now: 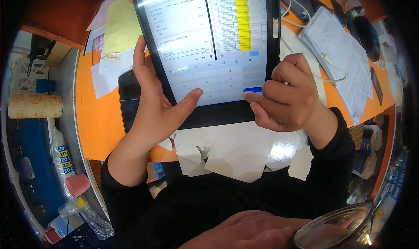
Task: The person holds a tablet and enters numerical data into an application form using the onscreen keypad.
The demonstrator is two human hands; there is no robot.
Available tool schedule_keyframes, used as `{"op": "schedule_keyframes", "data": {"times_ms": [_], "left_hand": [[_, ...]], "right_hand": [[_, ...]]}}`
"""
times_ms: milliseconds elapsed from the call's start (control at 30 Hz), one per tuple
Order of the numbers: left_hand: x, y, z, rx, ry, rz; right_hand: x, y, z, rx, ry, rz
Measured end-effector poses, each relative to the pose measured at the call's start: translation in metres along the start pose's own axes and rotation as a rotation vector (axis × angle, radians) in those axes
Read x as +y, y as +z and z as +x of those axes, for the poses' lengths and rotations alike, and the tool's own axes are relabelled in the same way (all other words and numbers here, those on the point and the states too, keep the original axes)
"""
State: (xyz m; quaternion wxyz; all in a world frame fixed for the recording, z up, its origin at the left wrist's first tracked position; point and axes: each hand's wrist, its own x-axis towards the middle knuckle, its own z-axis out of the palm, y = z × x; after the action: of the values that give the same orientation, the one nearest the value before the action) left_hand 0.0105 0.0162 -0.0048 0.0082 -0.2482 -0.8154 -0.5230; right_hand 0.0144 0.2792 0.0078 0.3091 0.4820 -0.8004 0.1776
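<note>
A black-framed tablet (214,116) is propped upright and slightly tilted in front of me. Its lit screen is split between a list of entries and a table with a yellow column, above an on-screen number keypad (209,82). My left hand (155,105) grips the tablet's left edge, its thumb over the lower keys and a finger up along the frame. At the lower right of the screen, my right hand (290,96) is curled with nothing in it. One fingertip is at the blue key (253,90); I cannot tell whether it presses.
On the orange tabletop (96,131) lie a dark flat device (127,96) and yellow and white papers (118,26) at left. Handwritten sheets (334,52) and a white cable (331,66) are on the right. Glossy white sheets (240,151) lie below the tablet. A pink cup (77,185) is lower left.
</note>
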Motion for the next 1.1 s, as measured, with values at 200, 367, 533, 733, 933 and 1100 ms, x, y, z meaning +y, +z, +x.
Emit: {"op": "schedule_keyframes", "data": {"times_ms": [200,367,533,733,933,1100], "left_hand": [[0.002,0.0,-0.001,0.011,-0.016,0.013],[0.0,0.001,-0.001,0.012,-0.011,-0.02],[0.002,0.001,0.0,0.011,-0.005,-0.019],[-0.002,0.001,0.0,0.01,0.007,0.006],[0.006,0.001,0.002,0.004,0.013,-0.006],[0.005,0.006,-0.002,0.071,-0.028,-0.057]], "right_hand": [[-0.001,0.0,0.0,0.002,-0.002,-0.001],[-0.002,0.0,0.0,0.009,0.01,0.002],[-0.001,-0.001,0.001,0.0,0.0,-0.005],[-0.001,-0.005,-0.001,-0.059,0.006,-0.007],[-0.011,0.0,0.002,-0.181,0.083,-0.216],[-0.015,0.016,-0.002,-0.23,0.159,-0.316]]}}
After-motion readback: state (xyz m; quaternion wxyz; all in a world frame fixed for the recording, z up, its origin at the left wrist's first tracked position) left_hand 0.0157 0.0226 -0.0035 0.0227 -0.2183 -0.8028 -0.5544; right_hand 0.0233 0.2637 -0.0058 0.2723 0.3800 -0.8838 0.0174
